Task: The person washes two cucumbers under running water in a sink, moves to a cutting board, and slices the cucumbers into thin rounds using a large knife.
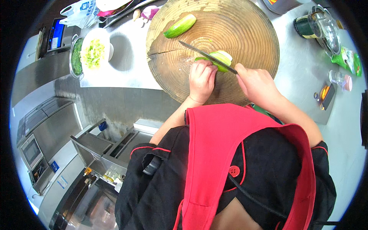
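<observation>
On the round wooden chopping block (250, 37) my right hand (256, 83) grips the handle end of a kitchen knife (198, 51), whose blade points up and to the left. Its blade lies across a cucumber piece with cut slices (225, 57). My left hand (201, 77), fingers curled, holds the uncut side of that piece just left of the blade. Another length of cucumber (180, 26) lies apart at the upper left of the block, cut at one end.
Left of the block stand a white bowl of chopped pale-green vegetable (95, 53) and a metal bowl of leafy greens (77, 57). A purple onion piece (149, 12) and garlic lie behind. Glass jars (326, 28), a green packet (349, 61) and a small shaker (340, 80) stand at the right.
</observation>
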{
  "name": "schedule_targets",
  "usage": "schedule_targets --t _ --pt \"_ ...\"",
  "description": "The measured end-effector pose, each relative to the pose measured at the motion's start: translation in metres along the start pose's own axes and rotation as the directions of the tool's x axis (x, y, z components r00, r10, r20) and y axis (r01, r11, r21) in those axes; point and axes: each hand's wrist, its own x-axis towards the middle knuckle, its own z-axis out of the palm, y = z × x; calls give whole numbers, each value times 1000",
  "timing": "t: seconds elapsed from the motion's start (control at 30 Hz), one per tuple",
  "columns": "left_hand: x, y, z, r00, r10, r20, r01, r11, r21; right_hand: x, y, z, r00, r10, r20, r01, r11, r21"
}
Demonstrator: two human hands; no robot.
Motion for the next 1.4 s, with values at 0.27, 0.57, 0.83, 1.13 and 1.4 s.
schedule_targets --t 0.27,0.57,0.83,1.13,1.4 --pt "-2 1 -2 1000 2 -10 -2 1000 -9 -20 -10 -29 996 1 84 0 1000 -11" --pt "-1 1 -3 1000 23 -7 -23 999 24 12 -2 28 999 -17 -30 17 1000 -14" --pt "-3 -1 -3 1000 -9 -10 9 997 77 -2 -13 -20 996 59 69 -61 998 25" --pt "1 0 -4 999 37 -37 -35 998 50 -5 -13 -11 997 47 63 -52 996 66" --pt "-2 -1 -6 999 25 -24 -24 999 37 14 -7 22 1000 13 -18 -13 1000 21"
